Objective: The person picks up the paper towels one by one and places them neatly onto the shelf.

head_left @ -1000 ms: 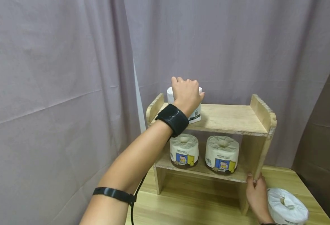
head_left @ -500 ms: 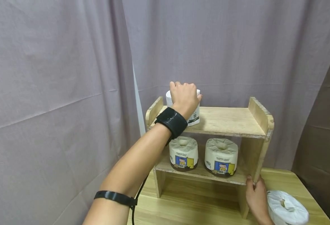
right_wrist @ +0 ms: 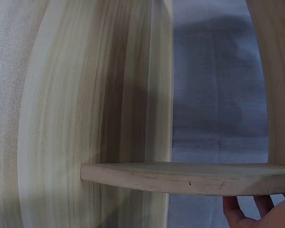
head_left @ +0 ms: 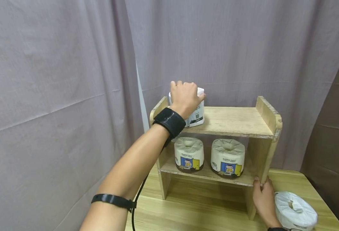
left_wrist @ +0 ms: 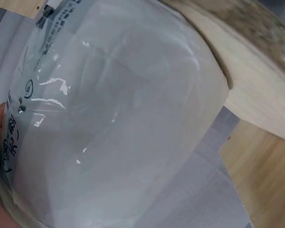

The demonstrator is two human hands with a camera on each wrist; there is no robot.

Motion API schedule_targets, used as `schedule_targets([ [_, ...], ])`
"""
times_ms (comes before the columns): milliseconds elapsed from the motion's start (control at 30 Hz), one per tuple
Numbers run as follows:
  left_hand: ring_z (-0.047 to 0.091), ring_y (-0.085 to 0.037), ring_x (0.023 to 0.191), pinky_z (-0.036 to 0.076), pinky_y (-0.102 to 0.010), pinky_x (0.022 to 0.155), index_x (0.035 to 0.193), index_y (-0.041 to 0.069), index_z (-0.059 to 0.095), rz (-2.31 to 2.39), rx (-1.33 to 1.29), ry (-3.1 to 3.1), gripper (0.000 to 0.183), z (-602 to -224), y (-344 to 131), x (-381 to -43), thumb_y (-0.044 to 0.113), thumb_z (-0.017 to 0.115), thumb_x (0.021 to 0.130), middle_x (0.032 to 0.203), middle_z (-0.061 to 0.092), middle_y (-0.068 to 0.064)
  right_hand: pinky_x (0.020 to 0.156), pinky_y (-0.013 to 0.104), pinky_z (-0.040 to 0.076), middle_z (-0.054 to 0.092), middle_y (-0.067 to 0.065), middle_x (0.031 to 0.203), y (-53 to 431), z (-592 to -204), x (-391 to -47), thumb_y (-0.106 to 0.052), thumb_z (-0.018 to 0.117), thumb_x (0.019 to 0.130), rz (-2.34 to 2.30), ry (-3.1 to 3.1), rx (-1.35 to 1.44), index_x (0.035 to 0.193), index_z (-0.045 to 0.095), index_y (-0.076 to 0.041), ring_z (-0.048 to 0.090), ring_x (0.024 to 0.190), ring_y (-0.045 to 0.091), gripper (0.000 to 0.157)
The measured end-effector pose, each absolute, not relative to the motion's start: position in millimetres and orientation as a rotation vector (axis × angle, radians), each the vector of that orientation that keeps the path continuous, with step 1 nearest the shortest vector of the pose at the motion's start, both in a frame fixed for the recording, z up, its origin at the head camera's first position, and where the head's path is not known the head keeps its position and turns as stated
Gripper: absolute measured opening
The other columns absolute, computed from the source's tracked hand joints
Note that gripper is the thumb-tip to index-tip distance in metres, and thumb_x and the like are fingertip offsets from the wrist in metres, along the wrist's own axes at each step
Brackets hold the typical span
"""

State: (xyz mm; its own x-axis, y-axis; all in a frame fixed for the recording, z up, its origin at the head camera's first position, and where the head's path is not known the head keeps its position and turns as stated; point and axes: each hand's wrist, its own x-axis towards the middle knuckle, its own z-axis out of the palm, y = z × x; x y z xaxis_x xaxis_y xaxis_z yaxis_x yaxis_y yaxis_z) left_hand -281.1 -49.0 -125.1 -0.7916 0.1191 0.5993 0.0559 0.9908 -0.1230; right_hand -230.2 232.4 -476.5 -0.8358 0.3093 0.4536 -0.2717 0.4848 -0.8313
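My left hand (head_left: 184,98) grips a white plastic-wrapped toilet paper roll (head_left: 197,112) from above. That roll is at the left end of the top board of a small wooden shelf (head_left: 236,122). Up close in the left wrist view, the wrapped toilet paper roll (left_wrist: 118,114) fills most of the picture beside the shelf's side piece. Low on the shelf's right side, my right hand (head_left: 263,199) holds the upright panel, its thumb in front. The right wrist view shows fingers (right_wrist: 233,209) against the panel's edge.
Two paper-wrapped toilet rolls, one left (head_left: 189,152) and one right (head_left: 228,155), stand on the lower board. Another white roll (head_left: 295,211) sits on the wooden table (head_left: 204,211) right of the shelf. Grey curtains (head_left: 230,48) hang behind and at left.
My left hand has shifted slightly left along the top board, and the toilet paper roll under it has moved a little the same way. My right hand keeps its hold on the panel.
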Motion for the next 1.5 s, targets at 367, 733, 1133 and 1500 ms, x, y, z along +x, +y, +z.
schedule_targets([
  [367, 0.060, -0.019, 0.090, 0.037, -0.038, 0.084, 0.073, 0.023, 0.064, 0.132, -0.171, -2.418, 0.055, -133, -61, -283, 0.069, 0.052, 0.101, 0.082, 0.068, 0.004, 0.098, 0.066, 0.036, 0.054, 0.039, 0.118, 233, -479, -227, -0.012, 0.040, 0.110, 1.349, -2.158, -0.040, 0.127, 0.052, 0.014, 0.051, 0.118, 0.057, 0.033],
  [733, 0.058, -0.019, 0.089, 0.038, -0.038, 0.086, 0.089, 0.018, 0.072, 0.036, -0.274, -2.361, 0.056, -131, -74, -285, 0.070, 0.055, 0.099, 0.083, 0.069, 0.004, 0.091, 0.052, 0.038, 0.059, 0.038, 0.113, 233, -484, -232, -0.010, 0.043, 0.109, 1.298, -2.144, -0.016, 0.122, 0.056, 0.013, 0.056, 0.114, 0.055, 0.030],
  [1133, 0.056, -0.020, 0.089, 0.038, -0.040, 0.089, 0.097, 0.017, 0.075, -0.082, -0.391, -2.296, 0.053, -136, -84, -285, 0.067, 0.060, 0.099, 0.093, 0.075, 0.003, 0.099, 0.067, 0.036, 0.053, 0.041, 0.122, 236, -485, -229, -0.012, 0.040, 0.110, 1.341, -2.140, -0.023, 0.129, 0.051, 0.015, 0.049, 0.121, 0.060, 0.035],
  [1500, 0.058, -0.020, 0.100, 0.037, -0.042, 0.090, 0.125, 0.015, 0.075, -0.231, -0.511, -2.246, 0.057, -141, -97, -285, 0.063, 0.068, 0.096, 0.127, 0.076, -0.002, 0.093, 0.057, 0.039, 0.060, 0.037, 0.112, 237, -483, -231, -0.010, 0.043, 0.108, 1.293, -2.127, -0.018, 0.117, 0.057, 0.013, 0.056, 0.111, 0.050, 0.027],
])
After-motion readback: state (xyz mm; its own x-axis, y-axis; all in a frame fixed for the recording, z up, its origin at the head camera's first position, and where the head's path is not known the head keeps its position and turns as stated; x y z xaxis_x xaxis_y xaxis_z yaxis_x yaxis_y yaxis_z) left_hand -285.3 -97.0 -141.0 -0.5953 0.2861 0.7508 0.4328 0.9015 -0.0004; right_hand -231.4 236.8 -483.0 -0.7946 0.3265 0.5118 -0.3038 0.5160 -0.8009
